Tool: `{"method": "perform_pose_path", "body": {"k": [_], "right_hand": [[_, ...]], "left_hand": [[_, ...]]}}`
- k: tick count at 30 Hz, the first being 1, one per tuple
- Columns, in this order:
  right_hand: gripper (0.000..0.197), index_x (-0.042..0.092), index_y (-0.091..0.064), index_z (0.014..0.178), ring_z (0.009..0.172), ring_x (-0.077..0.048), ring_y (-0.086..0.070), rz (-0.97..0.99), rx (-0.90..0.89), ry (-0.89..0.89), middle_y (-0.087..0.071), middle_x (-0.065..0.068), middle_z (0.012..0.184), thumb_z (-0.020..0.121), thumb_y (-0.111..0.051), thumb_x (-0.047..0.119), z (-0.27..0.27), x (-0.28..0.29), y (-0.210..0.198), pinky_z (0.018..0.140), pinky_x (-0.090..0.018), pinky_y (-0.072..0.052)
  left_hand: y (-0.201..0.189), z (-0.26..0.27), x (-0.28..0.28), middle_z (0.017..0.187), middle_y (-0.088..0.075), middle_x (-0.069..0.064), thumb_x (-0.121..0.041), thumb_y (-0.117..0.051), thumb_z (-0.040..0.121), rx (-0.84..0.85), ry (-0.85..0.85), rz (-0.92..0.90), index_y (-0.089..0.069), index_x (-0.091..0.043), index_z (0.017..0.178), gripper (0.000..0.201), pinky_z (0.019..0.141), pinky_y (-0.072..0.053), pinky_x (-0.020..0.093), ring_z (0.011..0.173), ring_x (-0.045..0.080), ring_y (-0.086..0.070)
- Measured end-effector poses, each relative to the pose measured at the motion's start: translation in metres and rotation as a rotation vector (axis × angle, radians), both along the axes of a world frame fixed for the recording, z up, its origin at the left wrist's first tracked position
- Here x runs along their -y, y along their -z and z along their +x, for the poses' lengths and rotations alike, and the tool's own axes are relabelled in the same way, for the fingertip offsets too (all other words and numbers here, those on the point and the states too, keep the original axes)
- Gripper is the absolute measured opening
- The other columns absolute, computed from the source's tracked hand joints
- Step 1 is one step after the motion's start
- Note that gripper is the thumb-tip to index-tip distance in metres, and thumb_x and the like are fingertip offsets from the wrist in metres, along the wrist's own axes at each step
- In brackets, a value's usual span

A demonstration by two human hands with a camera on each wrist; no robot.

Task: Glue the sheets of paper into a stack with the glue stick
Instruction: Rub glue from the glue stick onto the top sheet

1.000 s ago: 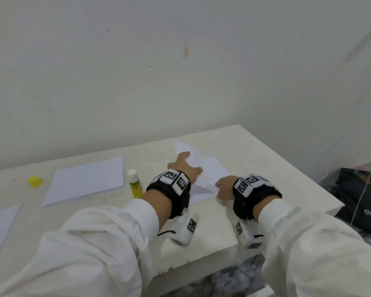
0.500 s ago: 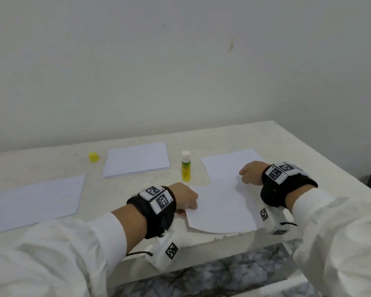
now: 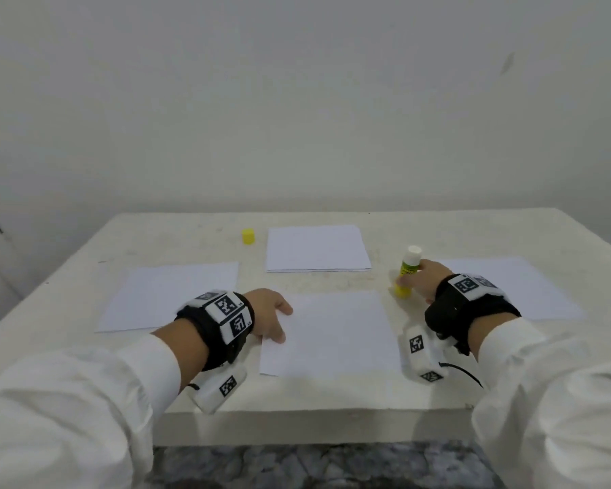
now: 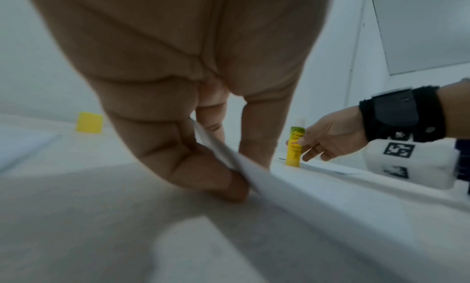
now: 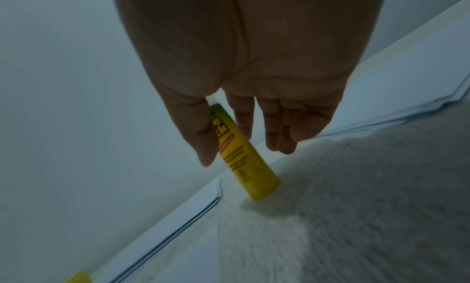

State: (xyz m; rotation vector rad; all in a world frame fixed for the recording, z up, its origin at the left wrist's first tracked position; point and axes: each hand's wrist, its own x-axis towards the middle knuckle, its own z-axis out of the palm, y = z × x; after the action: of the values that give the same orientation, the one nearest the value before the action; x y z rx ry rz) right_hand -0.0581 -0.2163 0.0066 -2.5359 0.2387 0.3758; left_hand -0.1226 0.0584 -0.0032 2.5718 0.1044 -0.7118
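Note:
A white sheet [image 3: 332, 333] lies near the table's front edge. My left hand [image 3: 274, 321] pinches its left edge [image 4: 229, 160] between thumb and fingers, lifting that edge slightly. A yellow glue stick [image 3: 407, 273] with its white tip bared stands upright to the right of the sheet. My right hand [image 3: 422, 280] closes thumb and fingers round its body [image 5: 239, 152], its base on the table. A small stack of sheets [image 3: 318, 249] lies further back, with single sheets at the left [image 3: 170, 294] and right [image 3: 529, 287].
The yellow cap [image 3: 248, 236] of the glue stick stands at the back, left of the stack. The white table [image 3: 297, 400] ends at a front edge close to me, with a plain wall behind it.
The head view swung left over the table. My left hand slid the sheet to the middle front. My right hand left the sheet and took hold of the glue stick.

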Motion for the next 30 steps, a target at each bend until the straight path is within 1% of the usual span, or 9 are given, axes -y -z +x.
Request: {"method": "perform_pose_path", "body": {"k": [4,7,10,14,17,20,23,26,30], "right_hand": [[0.035,-0.001,-0.053,0.121,0.107,-0.034,-0.054,-0.040,0.094,0.002,-0.058,-0.021,0.122,0.096,-0.053,0.023,0.001,-0.011,-0.002,0.086,-0.034,-0.038],[0.037,0.002,-0.043,0.126,0.091,-0.030,-0.052,0.076,0.163,0.007,-0.057,-0.019,0.118,0.098,-0.048,0.025,0.001,-0.022,-0.009,0.079,-0.036,-0.040],[0.044,0.008,-0.030,0.133,0.073,-0.027,-0.058,0.126,0.130,-0.055,-0.057,-0.014,0.099,0.098,-0.044,0.031,-0.002,-0.039,-0.016,0.059,-0.032,-0.047],[0.049,0.012,-0.037,0.130,0.085,-0.027,-0.056,0.101,0.217,-0.122,-0.059,-0.013,0.104,0.091,-0.057,0.035,-0.007,-0.067,-0.022,0.068,-0.031,-0.042],[0.033,0.012,-0.057,0.095,0.076,-0.021,-0.052,0.227,0.257,-0.131,-0.055,-0.003,0.083,0.077,-0.075,0.033,-0.013,-0.090,-0.024,0.062,-0.027,-0.038],[0.035,0.011,-0.049,0.070,0.065,-0.024,-0.049,0.281,0.214,-0.174,-0.049,-0.007,0.069,0.076,-0.076,0.032,-0.020,-0.117,-0.019,0.062,-0.032,-0.039],[0.036,0.013,-0.047,0.071,0.077,-0.026,-0.058,0.155,0.260,-0.259,-0.056,-0.006,0.077,0.080,-0.069,0.040,-0.023,-0.145,-0.009,0.066,-0.031,-0.044],[0.036,0.015,-0.045,0.069,0.078,-0.021,-0.052,0.047,0.272,-0.340,-0.047,0.002,0.070,0.084,-0.065,0.042,-0.026,-0.168,-0.006,0.055,-0.024,-0.034],[0.036,0.010,-0.049,0.086,0.081,-0.020,-0.049,-0.009,0.271,-0.393,-0.051,-0.002,0.082,0.085,-0.064,0.043,-0.024,-0.186,-0.006,0.061,-0.027,-0.034]], "left_hand": [[0.007,0.000,-0.008,0.125,-0.050,0.002,-0.020,-0.077,0.078,0.030,0.003,-0.031,-0.051,-0.021,0.134,0.061,0.090,-0.053,0.034,0.105,0.022,-0.059],[0.010,-0.005,-0.018,0.154,-0.016,0.002,-0.046,-0.073,0.077,0.098,0.126,0.194,-0.036,-0.033,0.143,0.077,0.110,-0.032,0.038,0.137,0.024,-0.031],[0.011,-0.012,-0.030,0.159,0.005,-0.002,-0.060,-0.064,0.076,0.180,0.214,0.381,-0.027,-0.040,0.146,0.081,0.115,-0.015,0.044,0.145,0.025,-0.004],[0.014,-0.021,-0.037,0.159,-0.011,-0.009,-0.062,-0.054,0.083,0.160,0.387,0.460,-0.024,-0.037,0.148,0.075,0.113,-0.012,0.046,0.145,0.021,-0.005],[0.015,-0.023,-0.035,0.158,-0.013,-0.010,-0.064,-0.050,0.084,0.155,0.453,0.490,-0.020,-0.032,0.150,0.079,0.112,-0.013,0.045,0.145,0.021,-0.007],[0.014,-0.026,-0.031,0.159,-0.012,-0.009,-0.067,-0.050,0.083,0.158,0.486,0.510,-0.020,-0.030,0.150,0.082,0.112,-0.013,0.044,0.145,0.022,-0.007],[0.014,-0.027,-0.028,0.158,-0.014,-0.006,-0.067,-0.049,0.083,0.166,0.485,0.524,-0.021,-0.029,0.150,0.082,0.112,-0.016,0.044,0.144,0.023,-0.010],[0.014,-0.029,-0.027,0.157,-0.019,-0.004,-0.068,-0.049,0.083,0.183,0.472,0.523,-0.023,-0.028,0.150,0.082,0.111,-0.019,0.044,0.142,0.023,-0.015],[0.013,-0.030,-0.024,0.153,-0.026,-0.001,-0.067,-0.049,0.083,0.186,0.461,0.532,-0.029,-0.027,0.147,0.078,0.109,-0.023,0.042,0.137,0.024,-0.022]]}}
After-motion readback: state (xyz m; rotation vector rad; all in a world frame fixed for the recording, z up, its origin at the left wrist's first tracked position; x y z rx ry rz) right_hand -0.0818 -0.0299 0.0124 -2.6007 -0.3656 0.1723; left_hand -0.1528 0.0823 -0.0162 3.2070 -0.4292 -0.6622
